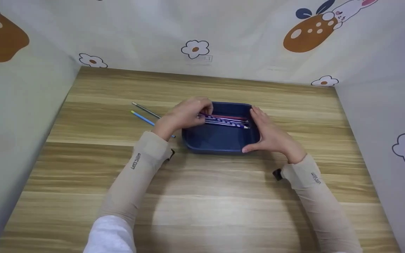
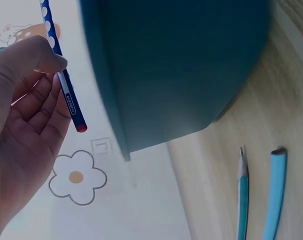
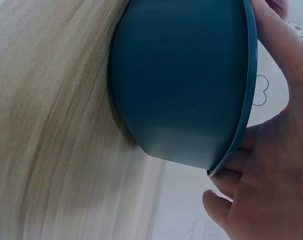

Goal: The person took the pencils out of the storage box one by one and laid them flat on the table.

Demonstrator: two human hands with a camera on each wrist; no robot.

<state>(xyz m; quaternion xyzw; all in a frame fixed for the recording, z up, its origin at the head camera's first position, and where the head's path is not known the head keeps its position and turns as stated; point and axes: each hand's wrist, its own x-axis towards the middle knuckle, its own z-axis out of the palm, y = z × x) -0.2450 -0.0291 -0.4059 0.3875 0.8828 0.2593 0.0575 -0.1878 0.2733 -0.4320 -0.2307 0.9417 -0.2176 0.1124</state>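
My left hand (image 1: pixel 188 112) reaches over the left end of a dark blue plastic box (image 1: pixel 216 142). Its thumb and fingers pinch a dark blue pencil with white dots (image 2: pixel 70 97), whose red end shows in the left wrist view. From the head, dotted pencil shafts (image 1: pixel 225 121) run rightward from the fingers inside the box, beside a red pencil (image 1: pixel 229 116). My right hand (image 1: pixel 274 137) spans the box's right end and grips it, fingers at the far corner and thumb on the near rim. The right wrist view shows fingers over the rim (image 3: pixel 249 95).
Left of the box, a grey-green pencil (image 1: pixel 147 110) and a light blue pencil (image 1: pixel 142 118) lie on the wooden table (image 1: pixel 213 196), partly behind my left hand and wrist. Pale curtains (image 1: pixel 146 35) with printed flowers border the table at the back and sides.
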